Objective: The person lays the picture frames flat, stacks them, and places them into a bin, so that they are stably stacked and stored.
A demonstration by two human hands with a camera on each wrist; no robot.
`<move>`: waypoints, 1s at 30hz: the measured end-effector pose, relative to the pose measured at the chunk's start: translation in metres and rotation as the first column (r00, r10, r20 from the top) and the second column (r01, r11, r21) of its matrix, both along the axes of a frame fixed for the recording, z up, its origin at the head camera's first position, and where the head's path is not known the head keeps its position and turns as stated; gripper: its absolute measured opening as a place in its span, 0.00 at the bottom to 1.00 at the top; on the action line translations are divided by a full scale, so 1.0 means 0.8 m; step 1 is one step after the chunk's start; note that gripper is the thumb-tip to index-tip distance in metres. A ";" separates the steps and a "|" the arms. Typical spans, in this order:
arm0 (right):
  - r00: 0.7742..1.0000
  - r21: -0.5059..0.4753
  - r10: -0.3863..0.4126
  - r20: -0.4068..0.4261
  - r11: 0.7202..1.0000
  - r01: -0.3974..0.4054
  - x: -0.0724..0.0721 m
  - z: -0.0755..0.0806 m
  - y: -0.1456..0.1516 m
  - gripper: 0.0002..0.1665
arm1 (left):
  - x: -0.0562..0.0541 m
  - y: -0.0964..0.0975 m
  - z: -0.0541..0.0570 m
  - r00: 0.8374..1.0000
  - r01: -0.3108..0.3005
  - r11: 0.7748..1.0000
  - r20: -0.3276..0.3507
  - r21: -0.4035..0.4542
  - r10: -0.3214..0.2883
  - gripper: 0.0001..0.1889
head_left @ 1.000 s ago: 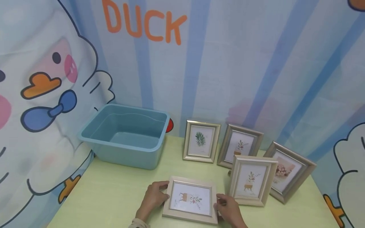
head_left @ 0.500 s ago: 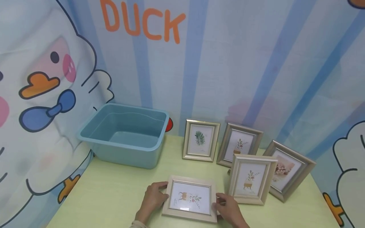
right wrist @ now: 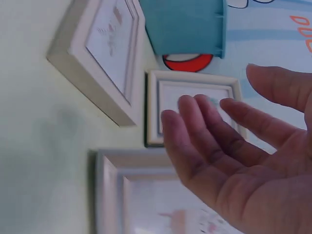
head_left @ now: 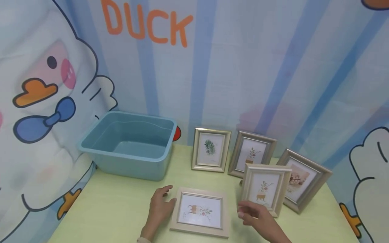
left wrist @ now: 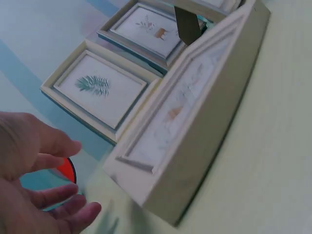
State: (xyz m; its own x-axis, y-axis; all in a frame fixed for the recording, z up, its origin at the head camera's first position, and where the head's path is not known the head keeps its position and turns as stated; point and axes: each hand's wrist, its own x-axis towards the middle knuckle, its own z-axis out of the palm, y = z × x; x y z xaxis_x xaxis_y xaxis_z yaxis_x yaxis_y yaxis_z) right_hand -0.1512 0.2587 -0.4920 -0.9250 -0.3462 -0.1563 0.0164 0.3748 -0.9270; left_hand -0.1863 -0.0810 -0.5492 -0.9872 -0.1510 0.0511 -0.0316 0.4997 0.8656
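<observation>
Clearly held left hand [head_left: 159, 207] and right hand [head_left: 259, 217] empty, with fingers parted and slightly bent, flanking flat-lying picture frame [head_left: 199, 211]; noted cream border [head_left: 199, 233], leafy print [head_left: 194, 217].

Backdrop [head_left: 231, 67]: blue-striped cloth is hanging ahead of me, creasing slightly.
Lettering [head_left: 150, 27]: orange capitals are spelling DUCK up there.
Cartoon duck [head_left: 57, 143]: it's filling the left side, wearing a blue bow [head_left: 52, 119].
Table [head_left: 112, 202]: its pale yellow-green top is catching soft, even light.
</observation>
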 end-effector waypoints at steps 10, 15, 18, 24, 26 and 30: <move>0.873 0.059 -0.304 -0.381 0.934 0.352 -0.009 0.055 0.037 0.14 | -0.010 0.042 0.019 0.964 0.174 0.928 -0.247 0.329 -0.093 0.26; 0.730 0.035 -0.346 -0.589 0.892 0.451 -0.020 0.069 0.064 0.11 | -0.010 0.081 0.027 0.922 0.315 0.895 -0.325 0.316 -0.210 0.27; 0.669 0.064 -0.347 -0.657 0.859 0.508 -0.027 0.073 0.078 0.10 | -0.013 0.104 0.028 0.902 0.390 0.863 -0.322 0.321 -0.288 0.27; 0.609 0.100 -0.300 -0.734 0.840 0.534 -0.042 0.069 0.105 0.14 | -0.019 0.148 0.026 0.825 0.562 0.762 -0.293 0.322 -0.484 0.32; 0.608 0.114 -0.287 -0.740 0.838 0.534 -0.047 0.067 0.111 0.15 | -0.019 0.162 0.025 0.805 0.591 0.740 -0.290 0.321 -0.518 0.34; 0.619 0.141 -0.268 -0.738 0.836 0.530 -0.054 0.064 0.120 0.16 | -0.022 0.187 0.016 0.790 0.613 0.701 -0.280 0.365 -0.545 0.37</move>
State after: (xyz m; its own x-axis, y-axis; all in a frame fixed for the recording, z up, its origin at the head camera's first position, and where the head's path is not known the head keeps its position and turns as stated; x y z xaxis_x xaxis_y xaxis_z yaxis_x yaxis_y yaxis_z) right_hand -0.1941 0.3548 -0.4404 -0.8470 0.0334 0.5306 -0.3281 0.7524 -0.5711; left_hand -0.2036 0.0687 -0.5362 -0.8728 0.4089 0.2664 0.2787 -0.0306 0.9599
